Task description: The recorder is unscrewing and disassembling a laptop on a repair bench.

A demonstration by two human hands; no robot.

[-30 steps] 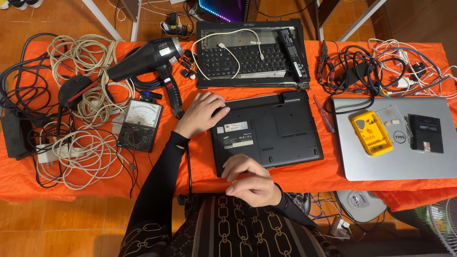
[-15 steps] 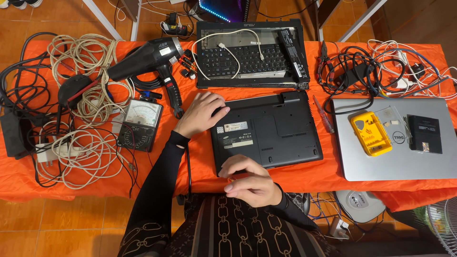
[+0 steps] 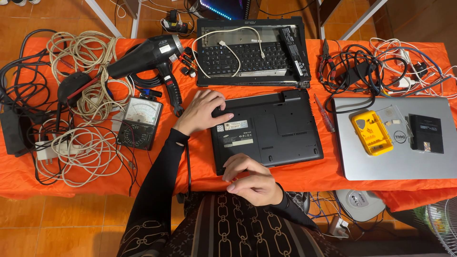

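Observation:
A black laptop [image 3: 276,131] lies upside down on the orange tablecloth [image 3: 304,176], its underside facing up. My left hand [image 3: 202,112] rests on its far left corner, fingers spread over the edge. My right hand [image 3: 252,178] sits at the near edge of the laptop, fingers curled and touching the front left corner. Neither hand holds a loose object.
Left: black hair dryer [image 3: 150,57], analog multimeter [image 3: 139,123], tangled white cables [image 3: 81,143]. Behind: an opened keyboard chassis [image 3: 252,54]. Right: silver laptop [image 3: 395,152] carrying a yellow screwdriver-bit case [image 3: 372,132] and black box [image 3: 425,133]; a screwdriver [image 3: 323,114]; more cables [image 3: 381,62].
My right hand has shifted slightly along the laptop's near edge. My left hand stays on the far left corner. The laptop has not moved.

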